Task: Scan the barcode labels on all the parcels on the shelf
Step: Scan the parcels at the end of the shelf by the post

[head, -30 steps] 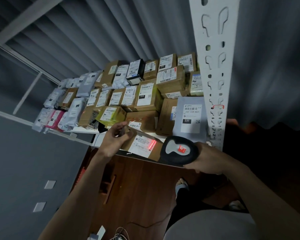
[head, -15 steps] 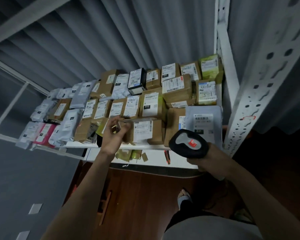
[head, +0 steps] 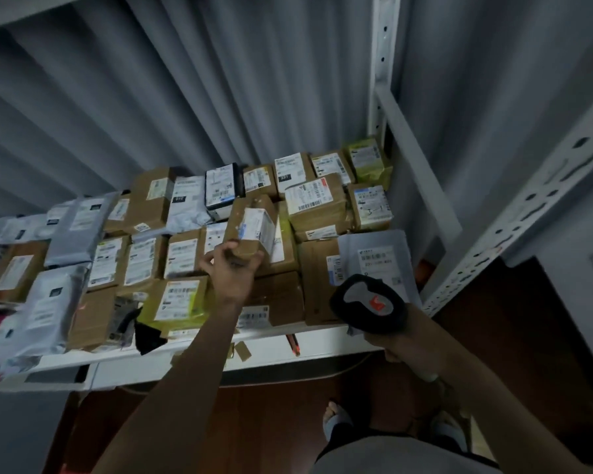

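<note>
Several labelled parcels, brown cartons and grey mailer bags, cover the white shelf (head: 199,357). My left hand (head: 231,265) grips a small brown carton (head: 254,227) by its near end and holds it tilted above the middle row, white label facing right. My right hand (head: 396,340) holds a black barcode scanner (head: 368,304) with a grey top and red button, low at the shelf's front right, in front of a grey mailer bag (head: 374,258). Most of that hand is hidden behind the scanner.
White perforated uprights (head: 514,213) stand at the right of the shelf, with a thinner post (head: 379,63) at the back. A grey curtain (head: 185,97) hangs behind. A yellow-green parcel (head: 182,301) lies at the front. Dark wooden floor and my feet (head: 336,419) are below.
The carton scanned at the shelf's front edge was set down in the front row. My left hand reached further back and lifted another small carton. The scanner rose and shifted right.
</note>
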